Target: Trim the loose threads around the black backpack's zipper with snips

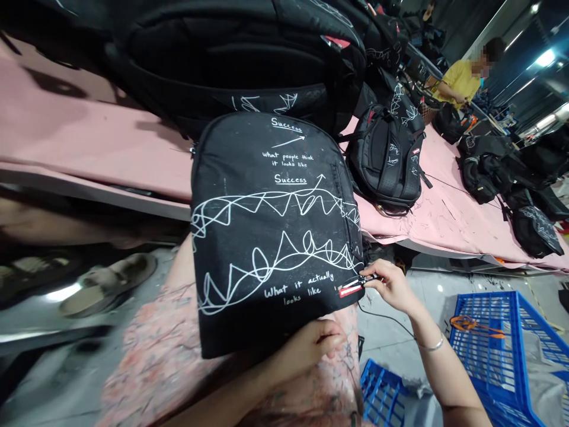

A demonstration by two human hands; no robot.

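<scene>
A black backpack (249, 237) with white lettering and looping white lines lies tilted across my lap, its panel facing me. At its lower right corner is a small red label (351, 291). My right hand (391, 286) pinches thread snips (354, 281) with slim silver blades and a dark handle, their points close to that label. Below the bag's bottom edge, my left hand (317, 342) is closed with its fingers curled in; I see nothing in it.
A large black bag (222, 53) stands behind on the pink-covered table (102, 139), with another backpack (389, 160) to the right. Blue plastic crates (486, 350) stand on the floor at right, one with orange-handled scissors (478, 327). A person in yellow (460, 80) works farther back.
</scene>
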